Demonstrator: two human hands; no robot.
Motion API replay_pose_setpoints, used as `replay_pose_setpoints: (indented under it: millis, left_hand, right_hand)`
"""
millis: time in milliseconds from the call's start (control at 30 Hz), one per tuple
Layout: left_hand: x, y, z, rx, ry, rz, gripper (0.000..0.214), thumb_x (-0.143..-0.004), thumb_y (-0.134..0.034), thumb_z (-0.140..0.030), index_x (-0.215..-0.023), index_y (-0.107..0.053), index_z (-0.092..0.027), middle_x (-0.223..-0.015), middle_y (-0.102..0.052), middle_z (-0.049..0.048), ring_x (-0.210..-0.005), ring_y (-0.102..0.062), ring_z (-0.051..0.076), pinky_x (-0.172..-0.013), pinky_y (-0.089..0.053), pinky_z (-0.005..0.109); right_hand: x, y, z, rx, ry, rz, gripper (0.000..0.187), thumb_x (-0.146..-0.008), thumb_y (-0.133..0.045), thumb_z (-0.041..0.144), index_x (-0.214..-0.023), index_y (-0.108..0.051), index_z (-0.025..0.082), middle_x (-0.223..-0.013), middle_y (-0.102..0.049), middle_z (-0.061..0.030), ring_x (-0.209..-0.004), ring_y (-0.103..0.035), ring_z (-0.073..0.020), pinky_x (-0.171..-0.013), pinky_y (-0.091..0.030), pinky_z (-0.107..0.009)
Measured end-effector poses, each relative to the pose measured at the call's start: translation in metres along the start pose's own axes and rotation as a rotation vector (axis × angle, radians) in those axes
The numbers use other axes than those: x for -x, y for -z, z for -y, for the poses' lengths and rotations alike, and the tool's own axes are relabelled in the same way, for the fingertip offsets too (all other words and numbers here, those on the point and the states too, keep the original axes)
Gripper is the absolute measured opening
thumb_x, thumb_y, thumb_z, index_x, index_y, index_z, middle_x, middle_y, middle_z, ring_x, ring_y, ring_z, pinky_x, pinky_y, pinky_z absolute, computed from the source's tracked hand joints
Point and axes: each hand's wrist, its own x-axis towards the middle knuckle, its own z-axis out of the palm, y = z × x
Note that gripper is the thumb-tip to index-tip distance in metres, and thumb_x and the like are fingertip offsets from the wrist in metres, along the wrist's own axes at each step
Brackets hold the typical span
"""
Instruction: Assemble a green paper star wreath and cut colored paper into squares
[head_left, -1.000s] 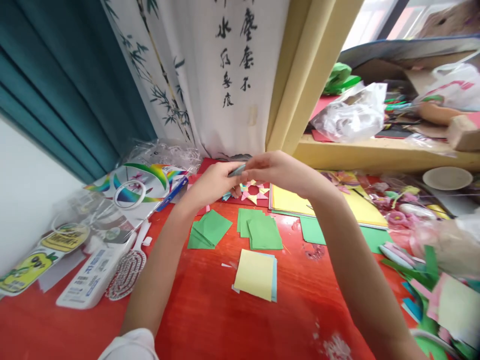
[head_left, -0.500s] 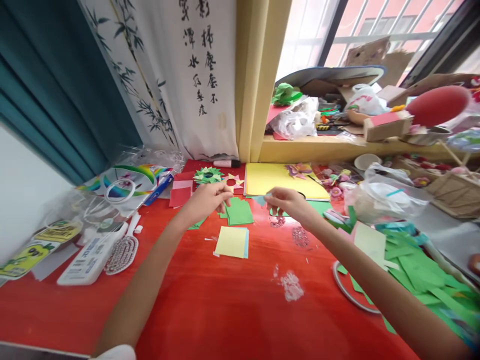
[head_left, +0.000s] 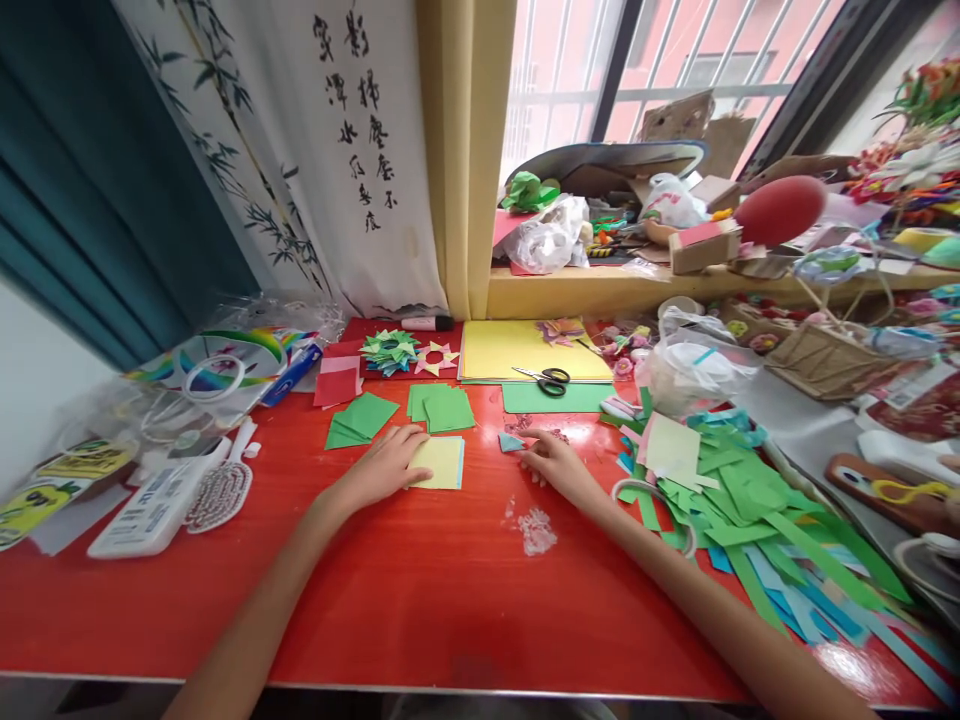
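My left hand [head_left: 382,468] lies flat on the red table [head_left: 420,600], fingertips on a yellow paper square [head_left: 444,462] that tops a thin stack with a blue sheet under it. My right hand [head_left: 551,460] rests on the table to the right. Its fingertips pinch the edge of a small blue folded paper piece [head_left: 511,442] that lies on the tabletop. Behind the hands are green paper squares [head_left: 442,406], folded green pieces [head_left: 360,416], a green paper star ring [head_left: 390,350] and a pink and yellow star ring [head_left: 437,357].
Scissors [head_left: 546,378] lie on a yellow sheet [head_left: 502,350] beside a green sheet [head_left: 555,398]. Green and blue paper strips [head_left: 750,495] are heaped at the right. A tape roll [head_left: 214,378], a hairbrush [head_left: 217,496] and packets sit left. The window ledge [head_left: 600,290] holds clutter.
Both hands came down from in front of me to the table. The left one left the blue piece and landed on the yellow square; the right carried the piece down. The view swung right.
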Motion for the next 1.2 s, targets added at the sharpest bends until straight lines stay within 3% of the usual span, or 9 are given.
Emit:
replay_pose_setpoints:
  millis: [233,500,600,733,967,1067,1200]
  left_hand:
    - [0.012,0.003,-0.005,0.047,-0.017,0.069,0.079,-0.072,-0.055,-0.057,-0.138,-0.029,-0.022,-0.145,-0.025,0.0096,-0.133,-0.022,0.027,-0.108,-0.022,0.042]
    - [0.012,0.005,0.0,0.061,-0.007,0.071,0.06,-0.081,-0.046,-0.05,-0.136,-0.034,-0.027,-0.144,-0.032,0.0038,-0.131,-0.03,0.022,-0.107,-0.028,0.038]
    - [0.014,0.007,0.001,0.047,0.003,0.064,0.063,-0.081,-0.047,-0.051,-0.137,-0.031,-0.029,-0.145,-0.03,0.0023,-0.131,-0.031,0.023,-0.106,-0.029,0.039]
    - [0.014,0.004,-0.001,-0.041,-0.045,0.054,0.069,-0.079,-0.047,-0.056,-0.138,-0.03,-0.025,-0.145,-0.03,0.0043,-0.131,-0.03,0.025,-0.107,-0.027,0.04]
    - [0.009,-0.007,-0.01,-0.24,-0.102,-0.013,0.06,-0.085,-0.035,-0.056,-0.132,-0.04,-0.018,-0.138,-0.04,0.0115,-0.127,-0.035,0.027,-0.104,-0.03,0.04]
    - [0.008,-0.01,-0.012,-0.188,-0.052,-0.077,0.059,-0.086,-0.033,-0.055,-0.132,-0.038,-0.018,-0.135,-0.043,0.0116,-0.125,-0.037,0.026,-0.104,-0.03,0.039]
    - [0.003,-0.014,-0.009,-0.015,0.115,-0.184,0.047,-0.087,-0.039,-0.045,-0.126,-0.041,-0.018,-0.123,-0.047,0.011,-0.116,-0.041,0.025,-0.099,-0.032,0.039]
  right_hand:
    - [0.01,-0.004,-0.003,0.056,0.092,-0.076,0.031,-0.084,-0.039,0.029,-0.113,-0.044,0.019,-0.07,-0.053,0.0013,-0.054,-0.05,-0.0127,-0.053,-0.043,-0.025]
    - [0.018,-0.004,0.003,0.199,0.171,-0.061,0.027,-0.084,-0.04,0.024,-0.11,-0.047,0.024,-0.075,-0.054,-0.0003,-0.067,-0.053,-0.0167,-0.063,-0.041,-0.028]
    - [0.02,-0.004,0.003,0.216,0.165,-0.051,0.029,-0.084,-0.038,0.022,-0.112,-0.044,0.023,-0.077,-0.055,-0.0005,-0.066,-0.053,-0.0164,-0.063,-0.042,-0.028]
    - [0.02,-0.003,0.003,0.24,0.153,-0.043,0.03,-0.085,-0.037,0.022,-0.114,-0.041,0.023,-0.079,-0.055,-0.0015,-0.067,-0.053,-0.0168,-0.064,-0.043,-0.028]
    - [0.021,-0.004,0.005,0.276,0.146,-0.021,0.029,-0.086,-0.036,0.022,-0.115,-0.041,0.022,-0.084,-0.056,-0.0034,-0.074,-0.055,-0.0175,-0.069,-0.044,-0.03]
    - [0.021,-0.004,0.004,0.283,0.152,-0.018,0.029,-0.087,-0.036,0.023,-0.115,-0.042,0.021,-0.086,-0.056,-0.004,-0.075,-0.055,-0.0173,-0.07,-0.044,-0.031]
    - [0.022,-0.005,0.002,0.316,0.185,-0.063,0.03,-0.088,-0.035,0.023,-0.118,-0.041,0.019,-0.096,-0.054,-0.0063,-0.079,-0.054,-0.0169,-0.074,-0.045,-0.033]
